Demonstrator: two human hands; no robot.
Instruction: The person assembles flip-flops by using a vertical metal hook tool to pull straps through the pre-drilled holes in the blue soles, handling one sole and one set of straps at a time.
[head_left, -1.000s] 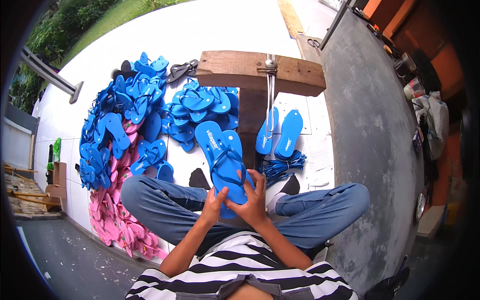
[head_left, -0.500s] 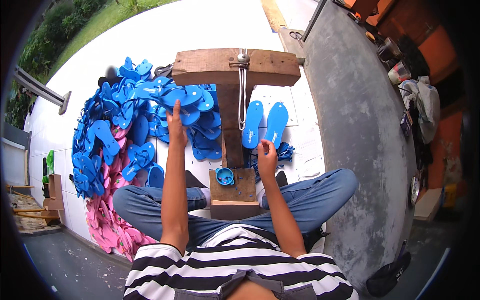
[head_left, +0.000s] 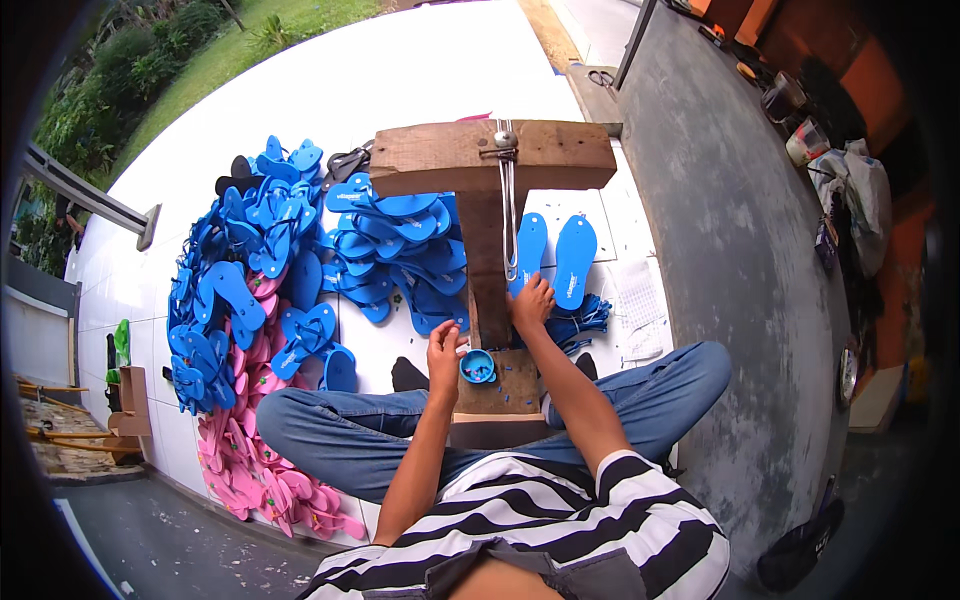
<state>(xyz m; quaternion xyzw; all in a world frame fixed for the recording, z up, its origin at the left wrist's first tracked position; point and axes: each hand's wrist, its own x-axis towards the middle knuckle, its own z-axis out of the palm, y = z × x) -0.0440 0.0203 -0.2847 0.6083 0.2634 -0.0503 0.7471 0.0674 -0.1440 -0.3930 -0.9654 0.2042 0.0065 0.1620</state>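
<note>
My left hand [head_left: 443, 352] is at the small blue cup [head_left: 477, 366], which stands on the near end of the wooden work stand [head_left: 487, 260], close to its left edge. My fingers there are bent down together at the rim of the cup, but I cannot tell if they pinch something small from inside. I judge the cup stands so near to my body because both hands can reach it without stretching.

My right hand [head_left: 529, 301] lies a little further along the same plank, at its right edge, just below the lower end of the metal rod [head_left: 508, 215] that runs down from the cross-beam. The fingers are curled, touching the wood; whether they grip anything I cannot see.

Beside this hand, on the white floor [head_left: 430, 70], two blue soles without straps [head_left: 555, 258] lie flat, and a bundle of blue straps [head_left: 580, 318] is next to my right knee, easy to take. On the left of the stand are the finished blue sandals [head_left: 300, 240] in a big heap, and the pink sandals [head_left: 265, 460] are at the floor's near left corner, away from my working place.
</note>
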